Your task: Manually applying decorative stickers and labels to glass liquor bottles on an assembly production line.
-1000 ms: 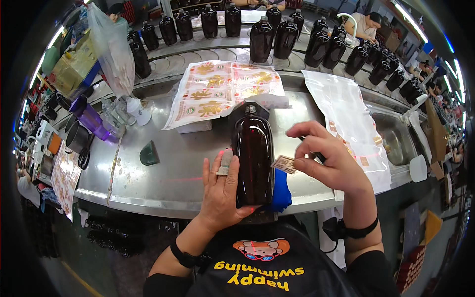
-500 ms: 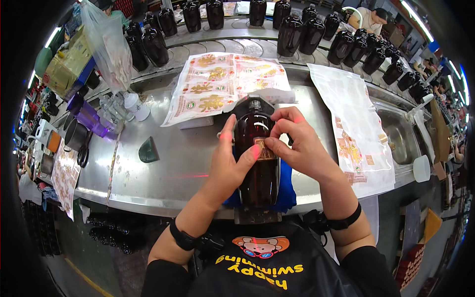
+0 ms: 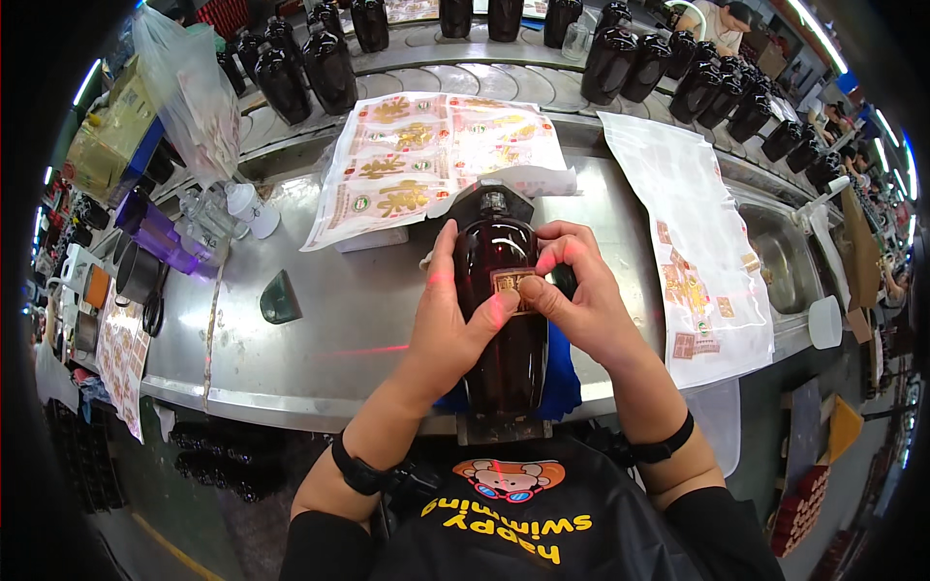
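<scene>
A dark red glass bottle (image 3: 506,363) lies tilted, its neck pointing away from me, on a blue cloth (image 3: 564,373) and a dark stand at the table's front edge. On its front sits a small gold-and-brown label (image 3: 505,282). My left hand (image 3: 453,324) grips the bottle's left side, its thumb on the label's lower part. From the right, my right hand (image 3: 586,295) presses its thumb on the label's right part, fingers curled against the bottle's side. Beyond the neck, a sheet of red-and-gold labels (image 3: 407,165) lies on the table.
A partly used label sheet (image 3: 693,242) lies right, beside a metal sink (image 3: 790,281). Dark bottles (image 3: 608,63) stand along the curved conveyor (image 3: 465,79). Left are a green block (image 3: 280,298), a white-capped bottle (image 3: 254,210) and a purple cup (image 3: 170,237). A co-worker (image 3: 722,29) sits at far right.
My right thumb has shifted left onto the label from its right edge, and the right fingers have closed nearer the bottle. Conveyor bottles have moved right, and a clear glass jar has appeared among them.
</scene>
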Available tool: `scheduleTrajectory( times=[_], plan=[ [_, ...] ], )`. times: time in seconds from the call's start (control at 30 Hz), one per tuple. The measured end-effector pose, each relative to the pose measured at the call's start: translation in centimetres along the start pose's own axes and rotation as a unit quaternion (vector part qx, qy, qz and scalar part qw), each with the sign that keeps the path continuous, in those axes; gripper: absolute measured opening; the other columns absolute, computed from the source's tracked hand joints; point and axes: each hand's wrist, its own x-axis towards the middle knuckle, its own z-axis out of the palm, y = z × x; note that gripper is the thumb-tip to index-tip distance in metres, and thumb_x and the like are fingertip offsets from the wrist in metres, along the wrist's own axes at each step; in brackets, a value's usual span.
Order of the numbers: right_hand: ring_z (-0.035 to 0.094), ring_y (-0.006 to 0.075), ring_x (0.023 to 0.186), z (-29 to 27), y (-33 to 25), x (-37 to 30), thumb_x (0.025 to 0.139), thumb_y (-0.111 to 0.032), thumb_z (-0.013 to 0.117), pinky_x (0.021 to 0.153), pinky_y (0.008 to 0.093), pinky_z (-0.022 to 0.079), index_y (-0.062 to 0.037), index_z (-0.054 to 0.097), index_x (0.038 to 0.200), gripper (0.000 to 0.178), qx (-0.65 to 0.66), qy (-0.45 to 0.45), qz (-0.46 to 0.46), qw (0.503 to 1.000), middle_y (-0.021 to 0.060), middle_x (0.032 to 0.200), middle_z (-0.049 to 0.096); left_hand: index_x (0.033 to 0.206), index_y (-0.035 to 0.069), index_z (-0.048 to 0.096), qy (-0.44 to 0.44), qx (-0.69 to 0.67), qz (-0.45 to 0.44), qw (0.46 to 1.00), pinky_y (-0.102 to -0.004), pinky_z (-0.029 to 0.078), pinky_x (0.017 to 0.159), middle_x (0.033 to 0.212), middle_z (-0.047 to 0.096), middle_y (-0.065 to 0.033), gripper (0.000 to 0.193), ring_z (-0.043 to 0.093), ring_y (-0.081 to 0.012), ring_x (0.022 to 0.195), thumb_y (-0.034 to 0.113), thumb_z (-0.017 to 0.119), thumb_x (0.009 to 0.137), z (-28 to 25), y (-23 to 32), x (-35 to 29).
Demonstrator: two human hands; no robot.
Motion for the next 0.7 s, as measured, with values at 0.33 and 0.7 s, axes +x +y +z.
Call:
scheduleTrajectory(
  times=[0.33,0.7],
  plan=[
    [0.051,0.0289,0.119,0.4,-0.1,0.3,0.085,-0.022,0.078,0.098,0.0362,0.042,-0.0051,0.056,0.094,0.029,-0.02,-0.002,-0.016,1.0,0.0182,0.126,0.05,0.152,-0.012,0.017,-0.006,-0.058,-0.03,0.998,-0.0373,0.032,0.113,0.145,0.042,-0.0257,0.089,0.042,-0.0275,0.134,0.032,0.067,0.094,-0.1,0.5,0.2],
    [0.053,0.0279,0.121,-0.5,-1.1,0.4,0.088,-0.011,0.072,0.101,0.0366,0.042,-0.0033,0.06,0.092,0.015,-0.049,-0.028,-0.035,0.998,0.0156,0.13,0.05,0.151,-0.007,0.028,0.045,-0.055,0.013,0.997,-0.0362,0.033,0.113,0.139,0.047,-0.0204,0.074,0.044,-0.0258,0.133,0.025,0.066,0.096,0.3,-0.1,-0.4]
  ],
)
